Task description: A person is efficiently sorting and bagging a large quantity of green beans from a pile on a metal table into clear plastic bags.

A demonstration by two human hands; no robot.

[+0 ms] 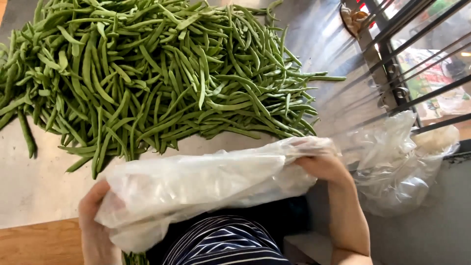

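Large heap of green beans covers the metal table. Below it, a clear plastic bag stretched between both hands, likely to spread it: left hand and right hand each clenched on an end.

Both hands on a clear plastic bag, stretched sideways just above the lap. Left hand grips the bottom-left corner, right hand pinches the top-right edge w/ fingers curled in. Huge pile of green beans on the desk right behind it. Another crumpled plastic bag off to the right.
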